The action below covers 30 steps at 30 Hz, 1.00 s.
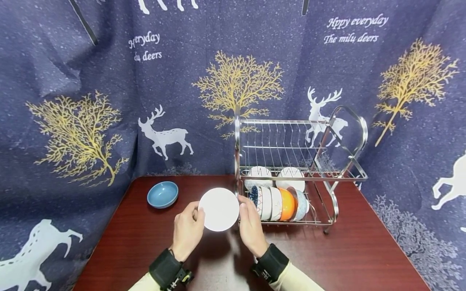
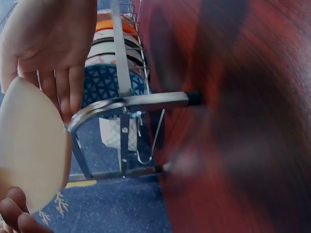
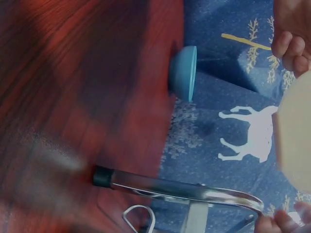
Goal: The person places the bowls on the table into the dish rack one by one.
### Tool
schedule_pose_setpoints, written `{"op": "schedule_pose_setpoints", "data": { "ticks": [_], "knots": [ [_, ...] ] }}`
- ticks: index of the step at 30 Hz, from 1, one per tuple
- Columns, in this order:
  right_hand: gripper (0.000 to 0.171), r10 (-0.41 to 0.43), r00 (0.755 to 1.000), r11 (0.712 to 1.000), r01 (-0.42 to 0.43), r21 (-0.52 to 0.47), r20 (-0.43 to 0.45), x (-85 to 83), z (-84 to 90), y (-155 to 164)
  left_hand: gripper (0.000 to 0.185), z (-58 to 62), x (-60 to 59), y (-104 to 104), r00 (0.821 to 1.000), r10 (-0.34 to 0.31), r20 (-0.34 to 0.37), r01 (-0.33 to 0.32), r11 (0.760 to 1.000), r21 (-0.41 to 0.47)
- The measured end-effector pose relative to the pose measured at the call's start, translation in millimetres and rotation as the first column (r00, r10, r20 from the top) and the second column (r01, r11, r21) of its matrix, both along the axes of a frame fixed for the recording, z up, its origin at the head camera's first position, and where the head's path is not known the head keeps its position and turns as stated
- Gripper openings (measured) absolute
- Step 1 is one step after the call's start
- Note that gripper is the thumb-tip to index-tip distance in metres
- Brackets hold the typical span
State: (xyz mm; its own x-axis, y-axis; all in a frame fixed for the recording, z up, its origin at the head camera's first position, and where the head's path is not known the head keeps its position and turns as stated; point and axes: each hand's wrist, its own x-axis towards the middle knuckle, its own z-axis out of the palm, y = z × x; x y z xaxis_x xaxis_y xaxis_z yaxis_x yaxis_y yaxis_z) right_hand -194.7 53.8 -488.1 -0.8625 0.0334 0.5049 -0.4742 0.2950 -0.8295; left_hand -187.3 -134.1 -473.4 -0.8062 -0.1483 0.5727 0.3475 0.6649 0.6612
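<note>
We see a round white plate [image 1: 219, 209] held up above the table [image 1: 364, 258], just in front of the left end of the dish rack [image 1: 291, 161]. Both hands are on it. The left hand [image 1: 187, 230] grips the plate's left edge, thumb on the face toward us and fingers curled behind the rim. The right hand [image 1: 251, 226] holds the right edge, fingers extended along the rim and laid close together; the left wrist view confirms this, showing the right hand's fingers [image 2: 60, 87] straight and side by side against the plate's pale back [image 2: 29, 145]. In the right wrist view we note curled fingertips of the left hand [image 3: 291, 46] at the upper right, next to the plate's edge [image 3: 296, 141].

The plate faces us nearly flat-on and touches neither the table nor, as far as we can tell, the rack.

The rack is a two-tier chrome wire frame. Its lower tier holds a row of bowls standing on edge: a blue patterned bowl [image 1: 255, 196] nearest the hands, white ones, then an orange bowl [image 1: 287, 204]. Two more white dishes [image 1: 290, 178] sit behind them.

A blue bowl [image 1: 162, 194] stands upright on the table, well apart to the left of the hands. Behind everything hangs a dark blue curtain [image 1: 73, 121] printed with deer and golden trees.
</note>
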Motion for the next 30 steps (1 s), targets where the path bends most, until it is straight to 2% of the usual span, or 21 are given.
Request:
{"op": "schedule_pose_setpoints", "data": {
  "ticks": [4,6,8,10,13,15,19,23,25,27,30],
  "knots": [
    [0.029,0.048,0.999,0.999,-0.048,-0.007,0.022,13.4,21.9,2.6,0.013,3.6,2.2,4.8,1.0,-0.02,-0.023,0.021,0.999,0.033],
    [0.03,0.086,0.995,0.996,-0.085,-0.027,0.051,17.5,27.6,5.0,0.014,4.7,2.7,6.7,0.999,-0.031,-0.027,0.032,0.998,0.051],
    [0.03,0.125,0.989,0.991,-0.12,-0.067,0.078,17.5,26.5,7.5,0.015,5.1,2.9,8.1,0.999,-0.041,-0.031,0.043,0.997,0.066],
    [0.03,0.187,0.975,0.974,-0.169,-0.148,0.12,14.5,20.2,9.5,0.016,4.8,2.7,8.9,0.998,-0.05,-0.034,0.052,0.996,0.078],
    [0.03,0.277,0.947,0.93,-0.222,-0.293,0.165,8.0,10.2,11.3,0.017,3.8,1.9,9.3,0.998,-0.062,-0.029,0.065,0.993,0.102],
    [0.031,0.342,0.92,0.882,-0.245,-0.401,0.19,4.3,4.7,11.5,0.017,3.0,1.5,9.5,0.997,-0.07,-0.014,0.071,0.99,0.118],
    [0.035,0.403,0.893,0.814,-0.251,-0.523,0.2,1.6,2.1,11.3,0.016,2.1,1.6,9.9,0.995,-0.095,0.027,0.09,0.985,0.146],
    [0.034,0.424,0.883,0.762,-0.227,-0.607,0.202,2.3,2.7,11.7,0.016,1.7,1.7,11.9,0.991,-0.124,0.045,0.115,0.979,0.168],
    [0.031,0.419,0.885,0.744,-0.208,-0.635,0.201,3.2,3.8,12.2,0.015,1.2,0.9,13.6,0.989,-0.142,0.044,0.132,0.975,0.177],
    [0.027,0.411,0.889,0.731,-0.189,-0.656,0.202,3.7,4.5,13.4,0.014,0.3,0.1,15.6,0.985,-0.164,0.043,0.153,0.97,0.188],
    [0.023,0.397,0.892,0.725,-0.16,-0.67,0.216,3.4,4.6,16.6,0.013,-1.3,-0.8,18.4,0.979,-0.202,0.031,0.191,0.96,0.206]
  ]
}}
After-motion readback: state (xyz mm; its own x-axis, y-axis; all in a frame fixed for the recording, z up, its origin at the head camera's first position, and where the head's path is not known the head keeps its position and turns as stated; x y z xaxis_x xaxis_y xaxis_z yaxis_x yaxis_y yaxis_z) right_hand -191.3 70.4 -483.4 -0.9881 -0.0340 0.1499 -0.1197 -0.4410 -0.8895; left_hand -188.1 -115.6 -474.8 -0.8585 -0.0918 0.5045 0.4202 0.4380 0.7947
